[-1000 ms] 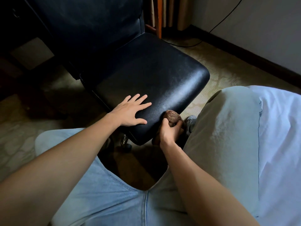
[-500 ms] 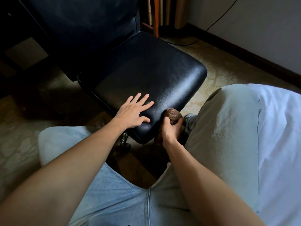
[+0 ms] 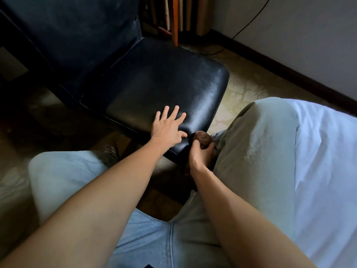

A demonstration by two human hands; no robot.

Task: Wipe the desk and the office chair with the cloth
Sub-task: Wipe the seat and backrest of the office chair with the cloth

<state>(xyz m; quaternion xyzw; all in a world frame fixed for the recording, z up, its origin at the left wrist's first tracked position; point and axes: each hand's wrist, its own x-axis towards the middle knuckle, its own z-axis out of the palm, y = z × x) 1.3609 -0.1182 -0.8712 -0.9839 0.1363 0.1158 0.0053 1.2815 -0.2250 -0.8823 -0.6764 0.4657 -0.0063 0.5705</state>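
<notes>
The brown, bunched cloth [image 3: 203, 137] sits against the near front corner of the black leather office chair seat [image 3: 154, 84], just below the seat edge. The right hand [image 3: 201, 156] grips the cloth, fingers and thumb curled round its lower part. The left hand [image 3: 167, 129] lies flat on the seat surface near the same corner, fingers straight and spread, holding nothing. The chair's black backrest [image 3: 77, 31] rises at upper left. Light blue jeans [image 3: 257, 144] flank both forearms. A patterned beige floor [image 3: 245, 88] surrounds the chair; a black cable [image 3: 249, 22] runs down the wall.
</notes>
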